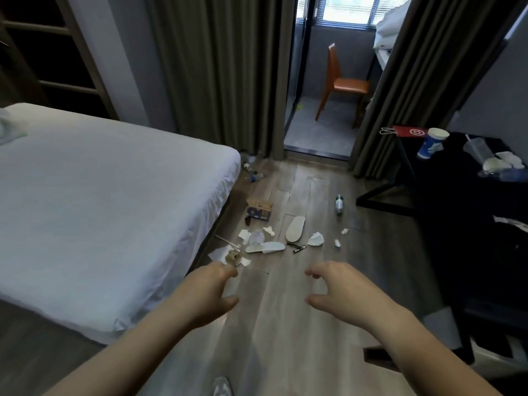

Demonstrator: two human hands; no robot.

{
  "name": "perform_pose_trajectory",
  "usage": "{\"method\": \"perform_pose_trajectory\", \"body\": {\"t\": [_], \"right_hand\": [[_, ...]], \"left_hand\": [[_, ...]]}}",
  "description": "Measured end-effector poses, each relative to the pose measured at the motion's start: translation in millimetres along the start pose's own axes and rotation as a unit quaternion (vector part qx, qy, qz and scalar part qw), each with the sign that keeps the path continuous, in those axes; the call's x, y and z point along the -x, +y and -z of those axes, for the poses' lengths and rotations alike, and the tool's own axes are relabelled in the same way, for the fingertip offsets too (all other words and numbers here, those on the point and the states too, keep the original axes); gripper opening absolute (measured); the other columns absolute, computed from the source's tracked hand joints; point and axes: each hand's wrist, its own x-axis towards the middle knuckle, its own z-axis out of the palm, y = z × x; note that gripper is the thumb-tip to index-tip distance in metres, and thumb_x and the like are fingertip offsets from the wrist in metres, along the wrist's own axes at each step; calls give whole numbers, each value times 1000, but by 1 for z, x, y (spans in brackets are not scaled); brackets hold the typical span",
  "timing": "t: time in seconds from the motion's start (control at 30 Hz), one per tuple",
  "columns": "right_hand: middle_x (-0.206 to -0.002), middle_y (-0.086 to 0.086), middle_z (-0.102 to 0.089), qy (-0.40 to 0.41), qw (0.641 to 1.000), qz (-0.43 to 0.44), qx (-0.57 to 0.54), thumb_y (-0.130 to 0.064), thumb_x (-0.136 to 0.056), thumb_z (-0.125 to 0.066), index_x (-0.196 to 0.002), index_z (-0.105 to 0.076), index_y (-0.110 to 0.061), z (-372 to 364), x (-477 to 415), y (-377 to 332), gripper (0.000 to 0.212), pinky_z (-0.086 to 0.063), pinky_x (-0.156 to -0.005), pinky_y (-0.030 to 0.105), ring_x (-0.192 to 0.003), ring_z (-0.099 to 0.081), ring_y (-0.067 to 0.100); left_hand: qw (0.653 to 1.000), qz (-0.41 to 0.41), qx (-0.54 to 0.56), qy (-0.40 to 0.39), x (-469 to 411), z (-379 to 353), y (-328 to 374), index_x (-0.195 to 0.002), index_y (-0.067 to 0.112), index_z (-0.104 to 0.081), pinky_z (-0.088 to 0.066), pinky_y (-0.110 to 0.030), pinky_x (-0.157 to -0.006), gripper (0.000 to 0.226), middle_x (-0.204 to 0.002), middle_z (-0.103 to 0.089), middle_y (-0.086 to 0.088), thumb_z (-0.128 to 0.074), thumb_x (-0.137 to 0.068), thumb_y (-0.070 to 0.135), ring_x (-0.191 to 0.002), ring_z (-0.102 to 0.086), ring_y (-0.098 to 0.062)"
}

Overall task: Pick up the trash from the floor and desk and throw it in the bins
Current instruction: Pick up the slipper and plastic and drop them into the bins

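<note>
Trash lies scattered on the wooden floor [285,310] ahead of me: crumpled tissues [315,239], a small cardboard box [259,210], a green bottle [339,205], plastic bottles [253,170] by the bed corner and two white slippers [295,229]. On the black desk [457,212] at the right stand a blue paper cup [433,142], a clear plastic cup [477,150] and white wrappers [504,162]. My left hand [213,292] and my right hand [337,290] are held out over the floor, fingers apart, holding nothing. No bin is in view.
A white bed [100,210] fills the left side. Dark curtains [223,75] frame a doorway to a balcony with an orange chair [341,81]. A red paper bag [408,132] rests on the desk's far edge. A shelf unit [43,52] stands at the upper left.
</note>
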Motion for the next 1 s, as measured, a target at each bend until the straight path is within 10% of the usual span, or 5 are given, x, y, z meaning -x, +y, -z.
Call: {"method": "perform_pose_trajectory", "body": {"t": [1.0], "right_hand": [[-111,0,-63,-55,998,-28,-29,-26,-81,-59,-115,-61,-20,102,-447,104,35,-49,-80,28,-100,-59,18]], "left_hand": [[998,27,47,-42,-448,63,-93,-113,25,-56,-47,-27,-83,29,-112,-56,4,-55,-87,38,-100,-56,-14]]}}
